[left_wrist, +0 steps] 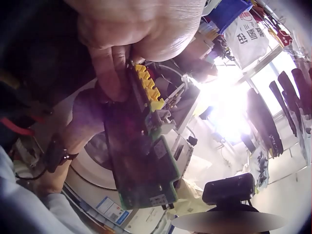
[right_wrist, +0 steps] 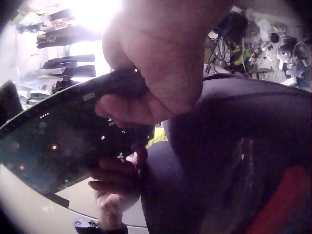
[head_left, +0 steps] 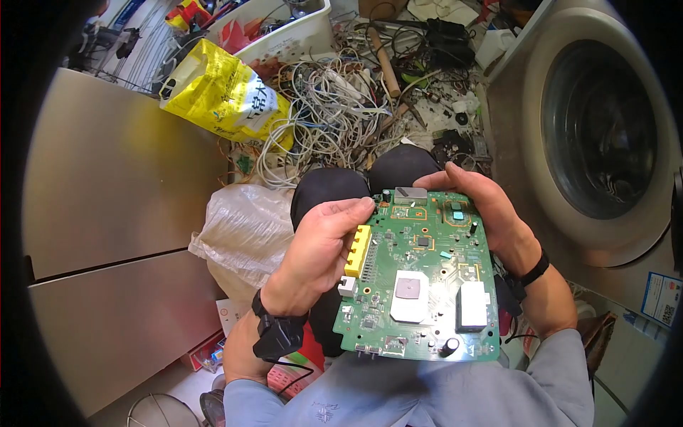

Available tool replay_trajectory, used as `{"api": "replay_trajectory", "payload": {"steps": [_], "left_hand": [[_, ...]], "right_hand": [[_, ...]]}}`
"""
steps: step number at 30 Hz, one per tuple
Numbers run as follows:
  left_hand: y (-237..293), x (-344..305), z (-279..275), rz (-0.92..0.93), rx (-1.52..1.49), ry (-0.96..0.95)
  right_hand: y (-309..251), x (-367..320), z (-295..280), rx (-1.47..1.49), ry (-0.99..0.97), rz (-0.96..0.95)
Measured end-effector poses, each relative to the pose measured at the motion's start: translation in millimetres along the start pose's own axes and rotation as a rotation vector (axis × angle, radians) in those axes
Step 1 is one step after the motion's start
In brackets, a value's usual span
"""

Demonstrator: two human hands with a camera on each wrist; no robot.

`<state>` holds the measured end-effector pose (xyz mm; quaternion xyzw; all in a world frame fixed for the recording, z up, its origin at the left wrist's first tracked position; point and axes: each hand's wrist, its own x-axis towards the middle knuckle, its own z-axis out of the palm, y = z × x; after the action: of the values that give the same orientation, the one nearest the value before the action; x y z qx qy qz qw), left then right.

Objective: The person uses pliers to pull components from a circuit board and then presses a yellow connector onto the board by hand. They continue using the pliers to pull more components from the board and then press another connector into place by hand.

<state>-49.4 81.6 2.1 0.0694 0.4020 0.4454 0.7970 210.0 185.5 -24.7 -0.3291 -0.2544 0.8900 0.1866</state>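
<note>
A green circuit board is held over the lap, its component side facing up. It carries a yellow four-slot connector, a white heat-spreader plate and a black-and-white block. My left hand grips the left edge near the yellow connector, thumb on top and fingers underneath. At the far right corner my right hand holds the board's edge. The right wrist view shows the dark underside of the board, with fingers of the right hand bent beneath it.
A tangle of pale cables covers the floor ahead, beside a yellow bag and a white bin. A hammer's wooden handle lies among the scraps. A washing machine stands right; a metallic panel stands left.
</note>
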Motion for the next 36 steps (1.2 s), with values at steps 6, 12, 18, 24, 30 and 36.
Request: {"api": "replay_trajectory", "payload": {"steps": [6, 12, 18, 24, 30, 36], "left_hand": [[-2, 0, 6, 0.022, 0.016, 0.019], [-5, -4, 9, 0.075, 0.176, 0.046], [30, -24, -10, 0.562, 0.193, 0.385], [28, -30, -36, 0.521, 0.144, 0.313], [12, -27, -49, 0.657, 0.214, 0.356], [-11, -17, -43, 0.691, 0.248, 0.256]], "right_hand": [[0, -2, 1, -0.015, 0.002, -0.016], [6, 2, 14, -0.246, 0.129, -0.245], [13, -33, -7, -1.024, 0.410, -0.663], [55, -77, 22, -1.744, -0.198, -0.931], [65, -110, 0, -1.852, -0.064, -1.003], [92, -120, 6, -2.147, -0.166, -0.941]]}}
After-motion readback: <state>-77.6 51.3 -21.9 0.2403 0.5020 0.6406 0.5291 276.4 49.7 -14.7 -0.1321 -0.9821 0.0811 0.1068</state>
